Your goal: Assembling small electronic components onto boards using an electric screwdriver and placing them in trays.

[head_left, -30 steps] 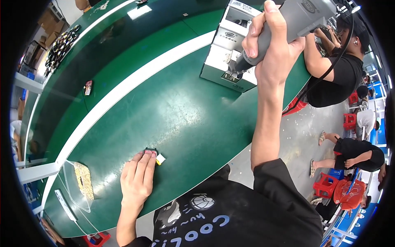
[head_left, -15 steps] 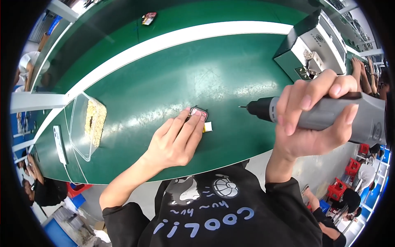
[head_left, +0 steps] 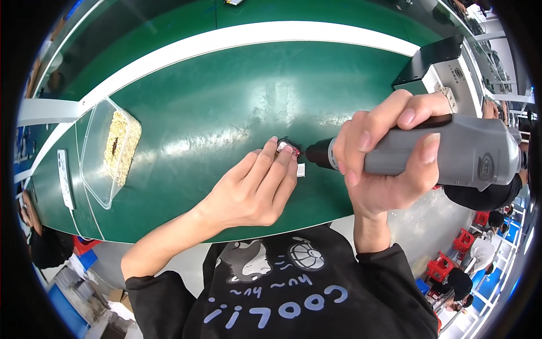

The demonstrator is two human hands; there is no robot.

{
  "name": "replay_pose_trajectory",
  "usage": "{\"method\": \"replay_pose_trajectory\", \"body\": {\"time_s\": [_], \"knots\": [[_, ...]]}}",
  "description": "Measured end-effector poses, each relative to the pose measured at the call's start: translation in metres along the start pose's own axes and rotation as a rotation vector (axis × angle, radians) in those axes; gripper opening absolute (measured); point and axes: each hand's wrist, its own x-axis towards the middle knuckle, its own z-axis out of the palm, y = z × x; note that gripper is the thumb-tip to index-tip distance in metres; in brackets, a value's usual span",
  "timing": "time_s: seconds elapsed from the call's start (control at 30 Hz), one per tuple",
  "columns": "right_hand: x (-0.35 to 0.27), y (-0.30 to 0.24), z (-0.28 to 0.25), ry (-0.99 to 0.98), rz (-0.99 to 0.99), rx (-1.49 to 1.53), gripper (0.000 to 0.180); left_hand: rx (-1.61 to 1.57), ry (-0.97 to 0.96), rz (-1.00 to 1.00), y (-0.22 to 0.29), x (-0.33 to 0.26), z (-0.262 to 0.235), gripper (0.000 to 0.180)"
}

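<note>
Fingers pressed together, my left hand (head_left: 253, 191) holds down a small black-framed electronic part (head_left: 288, 148) on the green table. Red and silver show inside that part between the fingertips. A small white battery-like pouch (head_left: 301, 170) lies beside it, close to my fingers. My right hand (head_left: 389, 152) is wrapped round a grey electric screwdriver (head_left: 471, 150) with a black nose. The screwdriver lies nearly level and points left, its tip right by the part's right edge. Whether the bit touches a screw is too small to tell.
A clear plastic box (head_left: 90, 169) of small yellow pieces stands at the left, near a white power strip (head_left: 66, 181). A black-and-white machine box (head_left: 437, 70) stands at the far right. A white rail (head_left: 243, 38) crosses the back. Other people sit around red stools (head_left: 439, 265).
My right hand has brought the screwdriver left, from well apart to the edge of the part. The view has shifted; my left hand still presses on the part.
</note>
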Motion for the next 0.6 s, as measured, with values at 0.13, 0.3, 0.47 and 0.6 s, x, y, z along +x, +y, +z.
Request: {"method": "replay_pose_trajectory", "body": {"time_s": [0.13, 0.3, 0.47, 0.6], "knots": [[-0.001, 0.004, 0.001, -0.006, 0.006, -0.018, 0.031, 0.007, -0.002, 0.014, 0.000, -0.001, 0.001, 0.026], [-0.003, 0.004, 0.008, 0.069, 0.029, 0.090, 0.031, 0.022, -0.022, 0.012, 0.000, 0.001, 0.000, 0.024], [-0.009, 0.010, 0.014, 0.062, 0.045, 0.121, 0.027, 0.015, -0.063, -0.006, 0.000, 0.004, -0.007, 0.025], [-0.013, 0.009, 0.012, 0.064, 0.018, 0.077, 0.026, -0.013, -0.029, -0.052, 0.006, 0.010, -0.008, 0.032]]}}
